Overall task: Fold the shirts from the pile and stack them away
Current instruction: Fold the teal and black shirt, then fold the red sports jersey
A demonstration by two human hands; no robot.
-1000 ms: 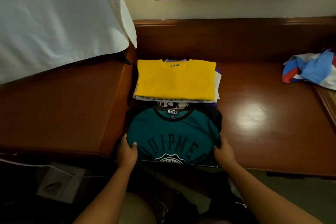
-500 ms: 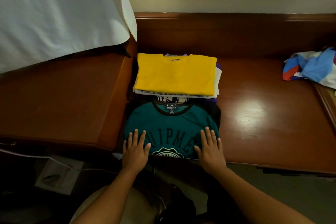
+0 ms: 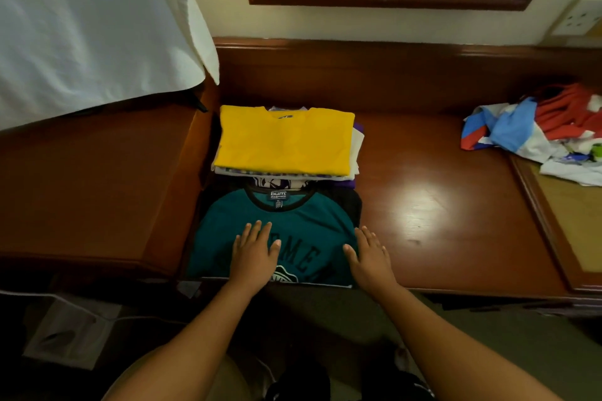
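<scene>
Under the straight, spread fingers (image 3: 257, 231) of the left hand (image 3: 253, 255) and right hand (image 3: 369, 259), the teal shirt (image 3: 293, 225) is pressed flat, just in front of the folded stack (image 3: 286, 140). If it is lifted carelessly, the tucked sleeves may spring open. Its near hem and lettering are covered; the unfolded pile (image 3: 537, 133), far right of the stack, is cut off.

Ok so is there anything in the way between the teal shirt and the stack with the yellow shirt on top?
Nothing visible. The teal shirt lies right in front of the stack, whose top, the yellow shirt, is bare. Both hands, left hand and right hand, lie flat on the teal shirt.
</scene>
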